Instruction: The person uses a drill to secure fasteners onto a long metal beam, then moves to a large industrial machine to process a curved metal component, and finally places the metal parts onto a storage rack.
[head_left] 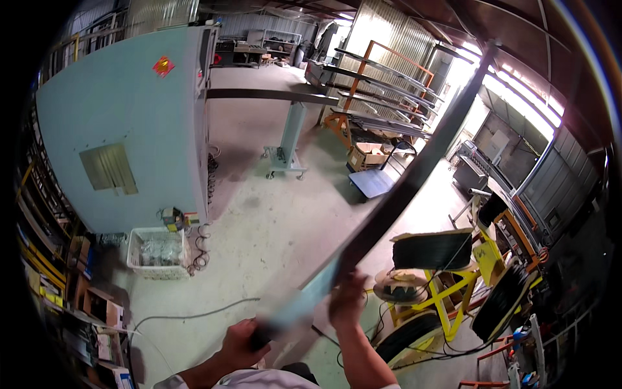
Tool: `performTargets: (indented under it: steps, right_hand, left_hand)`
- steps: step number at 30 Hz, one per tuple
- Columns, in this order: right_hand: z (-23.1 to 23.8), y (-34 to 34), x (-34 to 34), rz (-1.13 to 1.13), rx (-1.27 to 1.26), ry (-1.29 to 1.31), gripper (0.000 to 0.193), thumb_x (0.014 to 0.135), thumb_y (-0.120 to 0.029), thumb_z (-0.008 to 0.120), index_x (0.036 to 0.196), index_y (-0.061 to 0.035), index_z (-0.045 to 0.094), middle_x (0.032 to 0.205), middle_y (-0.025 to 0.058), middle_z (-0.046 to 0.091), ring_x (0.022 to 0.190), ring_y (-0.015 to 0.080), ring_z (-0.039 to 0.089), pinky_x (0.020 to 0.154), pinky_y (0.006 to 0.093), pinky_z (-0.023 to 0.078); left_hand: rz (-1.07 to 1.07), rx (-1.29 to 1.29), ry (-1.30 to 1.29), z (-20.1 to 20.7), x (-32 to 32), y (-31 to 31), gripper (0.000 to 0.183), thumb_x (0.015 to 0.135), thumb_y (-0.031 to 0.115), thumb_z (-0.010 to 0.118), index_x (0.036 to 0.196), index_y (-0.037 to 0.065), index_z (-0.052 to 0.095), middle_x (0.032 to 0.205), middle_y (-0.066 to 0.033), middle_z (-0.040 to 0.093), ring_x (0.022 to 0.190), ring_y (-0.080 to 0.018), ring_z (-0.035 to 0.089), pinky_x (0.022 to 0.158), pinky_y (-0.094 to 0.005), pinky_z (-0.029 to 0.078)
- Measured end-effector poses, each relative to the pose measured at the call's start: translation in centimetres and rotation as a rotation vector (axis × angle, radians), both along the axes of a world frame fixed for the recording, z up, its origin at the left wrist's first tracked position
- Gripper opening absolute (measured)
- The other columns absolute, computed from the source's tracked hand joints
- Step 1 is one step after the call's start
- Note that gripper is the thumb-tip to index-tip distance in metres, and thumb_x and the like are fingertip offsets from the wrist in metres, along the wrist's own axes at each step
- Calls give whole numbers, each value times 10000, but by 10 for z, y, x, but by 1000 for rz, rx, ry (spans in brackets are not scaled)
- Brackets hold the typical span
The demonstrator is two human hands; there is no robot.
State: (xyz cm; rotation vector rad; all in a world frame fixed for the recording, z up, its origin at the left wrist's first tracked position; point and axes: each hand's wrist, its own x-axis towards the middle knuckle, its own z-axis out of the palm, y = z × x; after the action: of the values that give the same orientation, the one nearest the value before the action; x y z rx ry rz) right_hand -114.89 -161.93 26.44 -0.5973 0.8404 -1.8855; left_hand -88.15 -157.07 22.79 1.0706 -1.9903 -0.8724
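A long dark metal profile [414,181] runs slantwise from in front of my body up to the far upper right. Its near stretch looks pale blue and is smeared by motion. My left hand [243,343] is closed round the dark near end of the profile. Farther along, my right hand [348,301] grips the profile's side, its fingers partly blurred.
A pale blue cabin [123,117] stands left, with a white basket [157,253] of plastic-wrapped things before it. Another dark bar [272,96] rests on a wheeled stand [290,146]. Right are a blue cart [372,183], spools [433,249] on yellow frames, and a loaded rack [382,84].
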Motion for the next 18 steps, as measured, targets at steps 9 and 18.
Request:
performTargets:
  steps: [9, 18]
  right_hand:
    - [26, -165, -150, -346, -458, 179, 922, 968, -739, 349, 1577, -56, 237, 1519, 258, 381, 1359, 394, 438, 1094, 526, 419]
    - [98, -350, -341, -250, -626, 307, 965, 919, -758, 401, 1533, -21, 291, 1511, 308, 337, 1354, 442, 426, 1087, 570, 414]
  left_hand:
    - [-152, -399, -76, 23, -246, -199, 701, 647, 174, 805, 1257, -31, 527, 1078, -241, 622, 948, -431, 637, 809, -465, 555]
    - [-268, -562, 77, 73, -427, -428, 799, 631, 116, 827, 1328, -104, 505, 1178, -298, 601, 1086, -479, 618, 1038, -507, 489]
